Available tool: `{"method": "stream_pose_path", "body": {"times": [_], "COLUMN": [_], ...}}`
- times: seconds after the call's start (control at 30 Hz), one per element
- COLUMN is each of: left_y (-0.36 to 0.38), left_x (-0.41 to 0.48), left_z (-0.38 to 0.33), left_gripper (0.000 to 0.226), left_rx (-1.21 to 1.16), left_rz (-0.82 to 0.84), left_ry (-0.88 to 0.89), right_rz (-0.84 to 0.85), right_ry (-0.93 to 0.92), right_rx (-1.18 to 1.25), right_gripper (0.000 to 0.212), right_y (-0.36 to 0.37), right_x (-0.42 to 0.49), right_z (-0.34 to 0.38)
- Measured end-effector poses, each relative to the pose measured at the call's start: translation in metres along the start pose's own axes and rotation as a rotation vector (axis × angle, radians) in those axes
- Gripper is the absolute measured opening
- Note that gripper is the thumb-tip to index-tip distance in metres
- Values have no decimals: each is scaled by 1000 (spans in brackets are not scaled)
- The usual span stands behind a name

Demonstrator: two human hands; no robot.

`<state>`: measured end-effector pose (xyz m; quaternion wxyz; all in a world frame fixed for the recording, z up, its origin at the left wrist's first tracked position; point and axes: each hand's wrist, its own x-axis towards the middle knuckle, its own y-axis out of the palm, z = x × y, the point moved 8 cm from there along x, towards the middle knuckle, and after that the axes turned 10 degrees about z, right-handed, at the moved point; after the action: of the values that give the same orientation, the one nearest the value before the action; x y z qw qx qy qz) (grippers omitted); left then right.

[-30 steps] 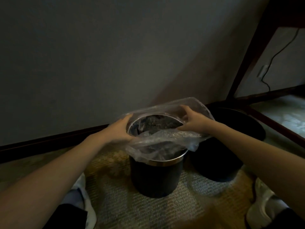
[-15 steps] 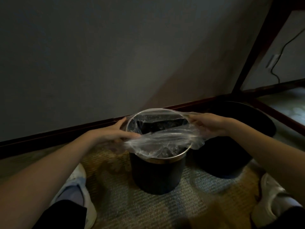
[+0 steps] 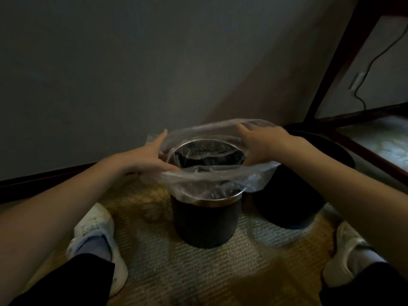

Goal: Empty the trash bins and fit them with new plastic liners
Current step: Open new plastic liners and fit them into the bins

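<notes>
The bin [image 3: 205, 221] is a small, dark, upright cylinder with a shiny metal rim [image 3: 218, 198]. It stands on the carpet [image 3: 198, 272] between the person's feet. A liner [image 3: 212, 180] of thin, clear, crinkled film sits in its mouth. The front edge of the liner is folded down over the rim, while the back edge is lifted clear above the bin.

The left hand [image 3: 148, 159], at the bin's left side, holds the film with the thumb lying across it by the rim. The index finger is straight and points up behind the raised edge. The right hand [image 3: 262, 144], at the bin's far right side, has its fingers curled over the raised edge and grips it. The film is stretched between the two hands.

Just right of the bin, and a little behind it, stands a wider dark bin [image 3: 293, 195], close beside it; whether they touch cannot be told. The carpet is a ribbed weave in tan and grey patches, with open floor in front of the bin and to its left. White shoes [image 3: 95, 226] flank the bin on either side. Behind the bin a dark skirting [image 3: 44, 180] runs along the foot of a plain grey wall [image 3: 154, 74]. A dark wood frame [image 3: 337, 62] rises to the bin's far right.
</notes>
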<state>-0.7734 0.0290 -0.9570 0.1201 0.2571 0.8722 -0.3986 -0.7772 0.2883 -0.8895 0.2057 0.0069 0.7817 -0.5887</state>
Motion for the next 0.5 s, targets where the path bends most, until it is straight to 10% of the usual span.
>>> {"method": "stream_pose_path", "body": {"times": [0.1,0.23,0.5], "left_y": [9,27,47], "left_x": [-4,-12,-26], "left_z": [-12,-19,-24], "left_gripper": [139,152,152], "left_rx": [188,325,504], "left_rz": [68,209,294], "left_ry": [17,-6,-83], "right_rz": [88,363,377], "right_ry": [-88,-85,-35], "right_rx": [11,-34,-50], "right_gripper": [107,15,15], "right_y": [14,48,83], "right_x": [6,27,71], "right_z": [28,51,79]}}
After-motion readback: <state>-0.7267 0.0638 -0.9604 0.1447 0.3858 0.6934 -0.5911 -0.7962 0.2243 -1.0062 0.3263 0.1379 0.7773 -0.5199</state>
